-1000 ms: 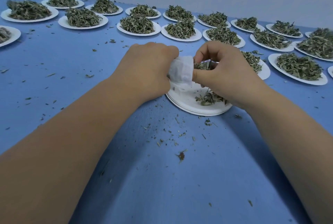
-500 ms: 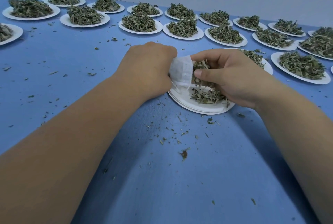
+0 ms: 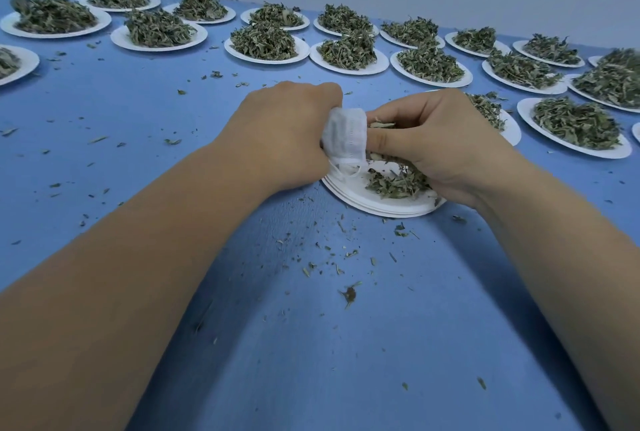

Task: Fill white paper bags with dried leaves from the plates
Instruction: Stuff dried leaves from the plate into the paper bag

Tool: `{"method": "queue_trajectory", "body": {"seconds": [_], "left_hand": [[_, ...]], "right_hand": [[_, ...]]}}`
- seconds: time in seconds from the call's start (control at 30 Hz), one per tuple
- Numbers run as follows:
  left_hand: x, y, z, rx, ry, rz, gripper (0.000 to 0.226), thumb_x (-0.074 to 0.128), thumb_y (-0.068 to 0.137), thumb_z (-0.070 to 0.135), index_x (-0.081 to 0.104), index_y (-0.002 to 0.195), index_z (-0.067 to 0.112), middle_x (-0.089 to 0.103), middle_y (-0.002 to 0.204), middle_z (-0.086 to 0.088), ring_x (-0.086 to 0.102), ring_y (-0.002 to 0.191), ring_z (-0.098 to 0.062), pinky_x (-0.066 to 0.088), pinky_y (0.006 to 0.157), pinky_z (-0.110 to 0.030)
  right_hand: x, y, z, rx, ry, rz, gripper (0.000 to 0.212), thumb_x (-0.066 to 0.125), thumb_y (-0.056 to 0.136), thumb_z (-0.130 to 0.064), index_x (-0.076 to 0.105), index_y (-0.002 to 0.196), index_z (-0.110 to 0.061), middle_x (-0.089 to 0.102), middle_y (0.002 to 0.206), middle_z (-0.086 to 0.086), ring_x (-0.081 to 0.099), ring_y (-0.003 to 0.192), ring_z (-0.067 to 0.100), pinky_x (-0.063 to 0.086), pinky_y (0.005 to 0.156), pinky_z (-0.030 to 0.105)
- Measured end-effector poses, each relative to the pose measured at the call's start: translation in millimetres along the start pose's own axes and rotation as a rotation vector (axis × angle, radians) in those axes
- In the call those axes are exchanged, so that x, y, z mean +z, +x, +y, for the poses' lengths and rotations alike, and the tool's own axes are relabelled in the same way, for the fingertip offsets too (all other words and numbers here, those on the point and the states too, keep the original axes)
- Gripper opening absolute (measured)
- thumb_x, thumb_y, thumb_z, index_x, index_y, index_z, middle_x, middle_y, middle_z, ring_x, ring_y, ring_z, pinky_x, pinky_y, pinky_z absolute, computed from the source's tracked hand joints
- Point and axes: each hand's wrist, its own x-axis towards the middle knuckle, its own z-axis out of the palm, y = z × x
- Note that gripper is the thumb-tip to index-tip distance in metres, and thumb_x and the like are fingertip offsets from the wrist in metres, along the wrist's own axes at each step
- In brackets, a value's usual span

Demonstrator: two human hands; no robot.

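My left hand (image 3: 284,132) grips a small white paper bag (image 3: 343,139) just above the left rim of a stack of white plates (image 3: 349,193). The bag's drawstring hangs down onto the plate. My right hand (image 3: 446,143) is curled around a clump of dried green leaves (image 3: 379,125) and holds it against the bag's mouth, thumb touching the bag. More dried leaves (image 3: 391,184) lie on the plate under that hand.
Two rows of white plates heaped with dried leaves (image 3: 266,42) run along the far side of the blue table (image 3: 311,344), more at the right (image 3: 575,125) and far left (image 3: 52,15). Leaf crumbs (image 3: 349,292) are scattered in front of the stack.
My right hand dropped from the bag's mouth to the plate, gathered leaves, and now presses a clump against the bag. My left hand kept holding the bag in place.
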Motion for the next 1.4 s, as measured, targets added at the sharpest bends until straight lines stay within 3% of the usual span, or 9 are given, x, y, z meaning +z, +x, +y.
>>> {"method": "queue_trajectory", "body": {"seconds": [0.3, 0.4, 0.53, 0.7, 0.9, 1.03, 1.1, 1.23, 1.4], "left_hand": [[-9, -5, 2, -0.003, -0.103, 0.0, 0.039, 0.062, 0.07, 0.014, 0.054, 0.105, 0.028, 0.059, 0.087, 0.003, 0.054, 0.083, -0.028, 0.049, 0.065, -0.039], [-10, -5, 3, -0.003, -0.112, -0.009, 0.042, 0.062, 0.068, 0.014, 0.054, 0.106, 0.031, 0.058, 0.085, 0.005, 0.054, 0.082, -0.028, 0.044, 0.061, -0.035], [-9, -4, 3, 0.02, -0.121, 0.004, 0.041, 0.063, 0.069, 0.016, 0.054, 0.106, 0.032, 0.057, 0.082, 0.007, 0.053, 0.08, -0.025, 0.038, 0.057, -0.032], [-4, -3, 2, 0.033, -0.156, 0.043, 0.03, 0.072, 0.075, 0.036, 0.053, 0.099, 0.031, 0.059, 0.08, 0.008, 0.052, 0.079, -0.022, 0.045, 0.061, -0.034], [-1, -2, 2, 0.027, -0.141, 0.074, 0.022, 0.067, 0.076, 0.027, 0.046, 0.083, 0.024, 0.053, 0.071, 0.005, 0.048, 0.067, -0.015, 0.041, 0.055, -0.034], [3, -2, 8, 0.046, -0.184, 0.057, 0.023, 0.068, 0.077, 0.022, 0.048, 0.087, 0.022, 0.052, 0.073, 0.002, 0.049, 0.067, -0.019, 0.043, 0.053, -0.036], [4, -2, 8, 0.049, -0.191, 0.065, 0.022, 0.067, 0.077, 0.021, 0.048, 0.087, 0.022, 0.052, 0.072, 0.002, 0.049, 0.067, -0.019, 0.04, 0.052, -0.033], [1, -1, 3, 0.035, -0.142, 0.07, 0.022, 0.065, 0.075, 0.019, 0.049, 0.089, 0.021, 0.052, 0.074, 0.002, 0.05, 0.071, -0.024, 0.045, 0.055, -0.037], [0, -3, 7, 0.061, -0.127, 0.078, 0.024, 0.066, 0.073, 0.019, 0.049, 0.089, 0.023, 0.051, 0.073, 0.003, 0.051, 0.069, -0.027, 0.047, 0.055, -0.039]], "right_hand": [[-8, -6, -10, 0.11, 0.22, -0.232, 0.043, 0.041, 0.096, 0.018, 0.073, 0.112, -0.006, 0.076, 0.114, 0.012, 0.07, 0.11, 0.026, 0.056, 0.098, 0.034], [-8, -4, -6, 0.084, 0.122, -0.144, 0.035, 0.051, 0.098, 0.011, 0.07, 0.121, -0.006, 0.074, 0.118, 0.012, 0.067, 0.116, 0.028, 0.053, 0.104, 0.04], [-4, -6, -5, -0.044, 0.033, -0.079, 0.027, 0.067, 0.092, 0.005, 0.076, 0.109, -0.013, 0.08, 0.096, 0.003, 0.075, 0.087, 0.015, 0.059, 0.077, 0.022], [-1, -4, -7, -0.128, 0.048, 0.035, 0.014, 0.076, 0.086, 0.003, 0.073, 0.091, -0.01, 0.078, 0.079, 0.007, 0.073, 0.067, 0.017, 0.057, 0.062, 0.025], [2, -3, -8, -0.141, -0.093, 0.066, 0.012, 0.084, 0.081, -0.007, 0.075, 0.08, -0.015, 0.075, 0.069, 0.003, 0.067, 0.06, 0.011, 0.054, 0.062, 0.023], [4, -5, -8, -0.146, -0.133, 0.088, 0.006, 0.084, 0.082, -0.011, 0.079, 0.083, -0.014, 0.077, 0.072, 0.003, 0.073, 0.067, 0.027, 0.058, 0.066, 0.035], [4, -6, -9, -0.157, -0.147, 0.083, 0.006, 0.083, 0.083, -0.013, 0.081, 0.088, -0.014, 0.078, 0.075, 0.001, 0.075, 0.071, 0.025, 0.056, 0.066, 0.029], [-2, -8, -11, -0.091, -0.052, -0.125, 0.032, 0.07, 0.086, 0.012, 0.076, 0.108, -0.009, 0.079, 0.099, 0.003, 0.075, 0.097, 0.016, 0.059, 0.088, 0.026], [0, -8, -10, -0.123, 0.012, -0.028, 0.023, 0.073, 0.08, 0.017, 0.072, 0.088, -0.005, 0.079, 0.085, 0.004, 0.077, 0.082, 0.017, 0.061, 0.075, 0.027]]}}
